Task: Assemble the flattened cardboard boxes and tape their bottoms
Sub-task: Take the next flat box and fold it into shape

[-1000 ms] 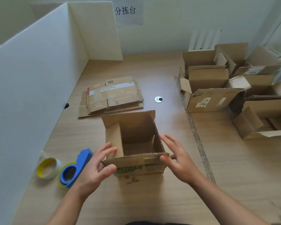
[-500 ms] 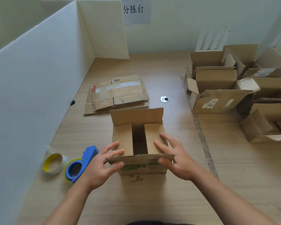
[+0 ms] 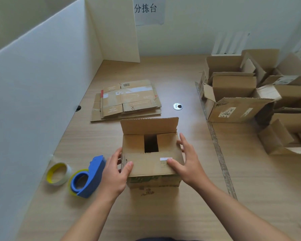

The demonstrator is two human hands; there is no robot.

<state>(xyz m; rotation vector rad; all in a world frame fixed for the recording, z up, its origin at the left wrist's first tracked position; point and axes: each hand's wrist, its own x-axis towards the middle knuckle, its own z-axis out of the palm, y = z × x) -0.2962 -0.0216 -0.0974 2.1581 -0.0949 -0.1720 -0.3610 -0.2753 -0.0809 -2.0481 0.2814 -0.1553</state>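
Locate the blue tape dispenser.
Head view, lower left: the blue tape dispenser lies on the table between the left hand and a yellow-cored tape roll.

The box (image 3: 151, 164) in the middle is brown corrugated cardboard, matt and dry-looking, its cut edges ragged with the fluting showing, like the flattened boxes (image 3: 127, 100), where a strip of clear tape catches a gloss. The bench (image 3: 181, 214) is pale wood-grain, smooth with a soft sheen. The tape dispenser (image 3: 92, 178) is blue matt plastic; the tape roll (image 3: 58, 173) beside it looks glossy. The grommet (image 3: 177, 106) is shiny metal, and the partition (image 3: 33, 94) is a white matt board
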